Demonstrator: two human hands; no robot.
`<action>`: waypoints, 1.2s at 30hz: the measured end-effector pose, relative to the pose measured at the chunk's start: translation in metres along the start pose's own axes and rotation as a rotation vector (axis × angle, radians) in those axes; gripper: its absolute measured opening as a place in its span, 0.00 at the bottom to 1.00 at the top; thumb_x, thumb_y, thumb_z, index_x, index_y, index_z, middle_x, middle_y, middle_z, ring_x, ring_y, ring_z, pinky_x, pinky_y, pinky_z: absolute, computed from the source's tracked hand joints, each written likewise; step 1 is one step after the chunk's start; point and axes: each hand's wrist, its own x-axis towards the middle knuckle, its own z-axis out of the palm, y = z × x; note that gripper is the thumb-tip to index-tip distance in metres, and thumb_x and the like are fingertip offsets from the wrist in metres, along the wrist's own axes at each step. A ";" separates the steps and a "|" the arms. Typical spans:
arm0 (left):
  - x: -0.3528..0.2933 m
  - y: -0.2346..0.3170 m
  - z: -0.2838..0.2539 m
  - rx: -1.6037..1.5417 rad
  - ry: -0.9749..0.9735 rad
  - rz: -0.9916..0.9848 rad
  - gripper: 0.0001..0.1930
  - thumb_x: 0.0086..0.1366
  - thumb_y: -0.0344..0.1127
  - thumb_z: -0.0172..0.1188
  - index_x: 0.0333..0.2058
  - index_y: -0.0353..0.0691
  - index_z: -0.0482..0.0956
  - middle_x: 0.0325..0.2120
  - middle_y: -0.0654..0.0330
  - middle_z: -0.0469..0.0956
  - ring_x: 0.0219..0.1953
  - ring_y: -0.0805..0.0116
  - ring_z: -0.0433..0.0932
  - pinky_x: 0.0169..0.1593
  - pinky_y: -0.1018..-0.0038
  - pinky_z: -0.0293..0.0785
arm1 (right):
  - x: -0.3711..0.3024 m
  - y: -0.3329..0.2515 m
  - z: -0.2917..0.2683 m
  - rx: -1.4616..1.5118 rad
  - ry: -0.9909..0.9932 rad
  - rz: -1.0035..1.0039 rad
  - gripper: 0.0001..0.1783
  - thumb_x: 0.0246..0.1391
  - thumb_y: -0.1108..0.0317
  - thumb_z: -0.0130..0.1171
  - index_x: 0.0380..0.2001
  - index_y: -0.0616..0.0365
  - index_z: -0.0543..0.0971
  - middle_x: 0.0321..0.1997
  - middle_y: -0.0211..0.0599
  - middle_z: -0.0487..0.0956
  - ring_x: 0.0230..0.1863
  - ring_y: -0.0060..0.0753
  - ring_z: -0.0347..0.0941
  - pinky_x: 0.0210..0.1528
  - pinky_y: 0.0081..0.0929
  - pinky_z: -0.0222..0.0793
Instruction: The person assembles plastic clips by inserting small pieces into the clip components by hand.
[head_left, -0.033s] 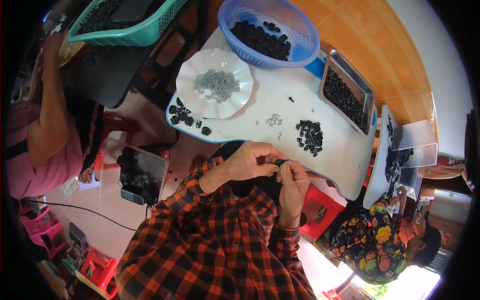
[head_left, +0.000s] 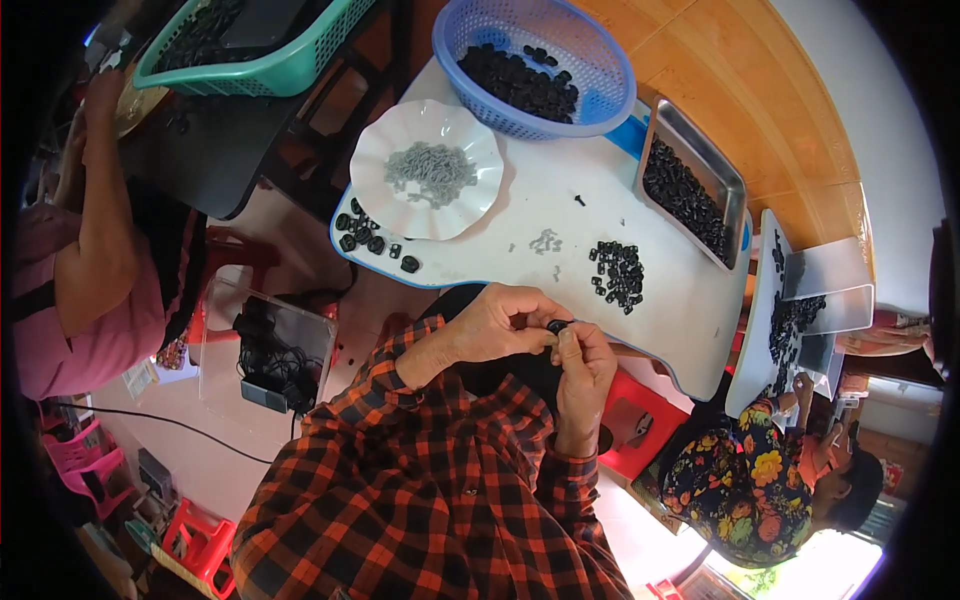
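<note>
Head view: left hand [head_left: 508, 318] and right hand [head_left: 585, 362] pinch a black part [head_left: 557, 326] near the white table [head_left: 530, 200]; orange tiled wall [head_left: 795, 110] beyond, dark table [head_left: 215, 165] at left.

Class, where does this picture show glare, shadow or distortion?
Head view: glare below the flowered shirt; head view: the orange wall curves at its edge, fisheye distortion; head view: soft shadow beside the white plate; head view: the held black piece is too small for detail.

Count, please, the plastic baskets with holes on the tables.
2: the green basket on the black table, upper left; the blue basket on the white table, beyond the white plate. Others may be hidden.
</note>
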 end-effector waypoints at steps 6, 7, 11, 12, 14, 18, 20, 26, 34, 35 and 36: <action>0.008 0.020 -0.003 -0.001 0.037 -0.020 0.14 0.56 0.24 0.61 0.43 0.34 0.79 0.25 0.68 0.76 0.25 0.85 0.71 0.29 0.85 0.68 | -0.002 -0.004 0.000 -0.041 0.039 0.040 0.07 0.59 0.70 0.56 0.32 0.63 0.76 0.25 0.28 0.73 0.26 0.16 0.64 0.30 0.14 0.59; 0.014 0.023 -0.006 0.053 0.123 0.017 0.13 0.57 0.24 0.61 0.43 0.34 0.79 0.25 0.68 0.75 0.25 0.85 0.71 0.29 0.85 0.68 | -0.002 -0.004 -0.001 -0.039 0.037 0.037 0.07 0.59 0.70 0.56 0.32 0.63 0.76 0.25 0.28 0.73 0.26 0.16 0.64 0.30 0.14 0.59; 0.046 0.043 -0.026 0.261 0.402 0.200 0.14 0.56 0.24 0.59 0.43 0.34 0.80 0.25 0.67 0.75 0.25 0.84 0.71 0.29 0.85 0.68 | -0.008 0.004 -0.009 -0.122 0.045 0.070 0.07 0.58 0.69 0.58 0.32 0.63 0.78 0.26 0.27 0.75 0.27 0.15 0.67 0.31 0.13 0.63; 0.056 0.051 -0.029 0.308 0.466 0.252 0.14 0.57 0.22 0.59 0.43 0.34 0.79 0.25 0.69 0.75 0.25 0.85 0.72 0.29 0.86 0.67 | -0.009 0.005 -0.011 -0.145 0.019 0.069 0.07 0.58 0.68 0.58 0.32 0.62 0.78 0.27 0.26 0.75 0.27 0.14 0.67 0.32 0.13 0.63; 0.072 0.061 -0.049 0.473 0.566 0.263 0.13 0.56 0.25 0.60 0.42 0.34 0.80 0.28 0.61 0.79 0.26 0.79 0.74 0.31 0.80 0.72 | -0.012 0.006 -0.008 -0.147 0.029 0.075 0.06 0.57 0.70 0.59 0.33 0.62 0.79 0.26 0.27 0.76 0.26 0.15 0.68 0.30 0.13 0.64; 0.107 0.078 -0.084 0.759 0.680 0.397 0.14 0.55 0.27 0.62 0.42 0.34 0.80 0.27 0.56 0.79 0.25 0.72 0.77 0.31 0.75 0.74 | -0.016 0.014 -0.008 -0.180 -0.001 0.044 0.06 0.57 0.69 0.59 0.32 0.62 0.79 0.26 0.26 0.76 0.27 0.14 0.68 0.31 0.13 0.64; 0.118 0.075 -0.089 0.864 0.699 0.452 0.14 0.55 0.27 0.62 0.42 0.34 0.80 0.27 0.55 0.80 0.24 0.68 0.78 0.31 0.73 0.74 | -0.016 0.017 -0.011 -0.217 0.019 0.048 0.06 0.56 0.70 0.60 0.33 0.62 0.79 0.26 0.25 0.75 0.27 0.13 0.67 0.31 0.13 0.64; 0.088 0.061 -0.064 0.906 0.731 0.412 0.12 0.55 0.28 0.63 0.40 0.35 0.78 0.24 0.53 0.78 0.22 0.64 0.77 0.28 0.71 0.73 | -0.013 0.024 -0.013 -0.366 0.068 -0.087 0.04 0.55 0.73 0.61 0.33 0.63 0.79 0.26 0.23 0.74 0.28 0.11 0.65 0.32 0.12 0.61; 0.003 0.005 -0.020 0.845 0.527 0.230 0.08 0.55 0.24 0.63 0.35 0.34 0.78 0.25 0.54 0.75 0.22 0.63 0.76 0.25 0.73 0.70 | -0.011 0.021 -0.007 -0.471 -0.006 -0.042 0.04 0.54 0.73 0.61 0.31 0.64 0.79 0.27 0.25 0.75 0.28 0.14 0.66 0.32 0.14 0.63; -0.001 0.005 -0.023 0.864 0.586 0.249 0.07 0.54 0.24 0.63 0.34 0.35 0.78 0.25 0.54 0.75 0.22 0.59 0.76 0.25 0.70 0.71 | -0.011 0.019 -0.005 -0.494 -0.022 -0.042 0.05 0.54 0.73 0.61 0.31 0.64 0.79 0.27 0.26 0.75 0.28 0.14 0.66 0.32 0.14 0.63; -0.004 0.004 -0.026 0.881 0.639 0.271 0.07 0.54 0.23 0.62 0.32 0.36 0.77 0.25 0.54 0.74 0.22 0.55 0.76 0.25 0.67 0.72 | -0.011 0.018 -0.004 -0.520 -0.030 -0.042 0.05 0.54 0.73 0.61 0.32 0.64 0.79 0.27 0.26 0.76 0.28 0.15 0.66 0.32 0.15 0.63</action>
